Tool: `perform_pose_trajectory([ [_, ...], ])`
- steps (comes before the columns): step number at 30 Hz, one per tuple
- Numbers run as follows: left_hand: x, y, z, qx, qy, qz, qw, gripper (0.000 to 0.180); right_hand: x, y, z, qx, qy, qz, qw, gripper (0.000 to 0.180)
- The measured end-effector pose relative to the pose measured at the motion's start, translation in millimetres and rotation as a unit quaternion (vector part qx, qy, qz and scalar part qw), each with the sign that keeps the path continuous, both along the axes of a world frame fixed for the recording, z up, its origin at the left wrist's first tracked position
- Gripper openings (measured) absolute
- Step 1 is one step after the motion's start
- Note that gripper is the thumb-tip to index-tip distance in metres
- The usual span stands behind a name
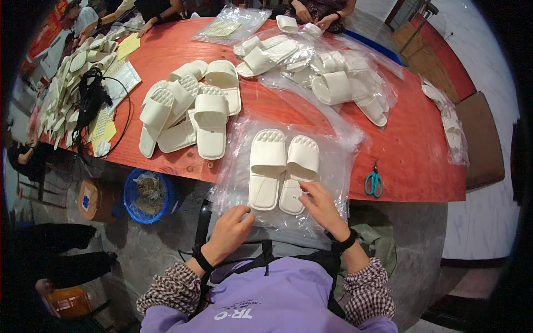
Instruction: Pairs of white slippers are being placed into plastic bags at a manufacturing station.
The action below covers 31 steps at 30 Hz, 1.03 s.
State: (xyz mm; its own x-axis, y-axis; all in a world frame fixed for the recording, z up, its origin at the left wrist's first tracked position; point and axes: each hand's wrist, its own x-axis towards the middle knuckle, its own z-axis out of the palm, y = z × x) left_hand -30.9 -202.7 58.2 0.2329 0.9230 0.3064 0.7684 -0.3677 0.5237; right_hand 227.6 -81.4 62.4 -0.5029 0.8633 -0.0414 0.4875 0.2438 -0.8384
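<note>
Two white slide slippers, a left slipper (267, 169) and a right slipper (300, 175), lie side by side on a clear plastic bag (336, 183) at the table's near edge. My left hand (229, 230) is beside the left slipper's heel, over the bag's left part. Its fingers are curled together; whether they pinch plastic is hidden. My right hand (323, 208) reaches over the right slipper from the right, fingers apart, fingertips touching or just above its footbed. Dark bands circle both wrists.
Loose white slippers (211, 119) lie left of centre, bagged slippers (333, 86) beyond. Teal-handled scissors (374, 183) rest at right. A slipper heap (69, 83) and black cables (91, 100) fill the left. A blue bin (129, 202) stands on the floor. Other people work across the table.
</note>
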Motion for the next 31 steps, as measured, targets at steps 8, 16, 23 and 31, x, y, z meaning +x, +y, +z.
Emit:
perform_pose_trajectory([
  [8, 6, 17, 0, 0.013, 0.013, 0.051, 0.999, 0.014, -16, 7, -34, 0.106, -0.086, 0.008, 0.991, 0.070],
  [16, 27, 44, -22, 0.015, 0.028, 0.086, 0.996, 0.012, -37, 10, -50, 0.110, -0.204, 0.015, 0.973, 0.079],
  [23, 21, 48, -27, 0.004, -0.006, 0.112, 0.994, 0.012, -33, 13, -48, 0.121, -0.177, 0.006, 0.977, 0.074],
  [31, 33, 66, -25, -0.004, 0.022, 0.107, 0.994, 0.015, 8, 42, -13, -0.213, -0.032, -0.010, 0.977, 0.054],
])
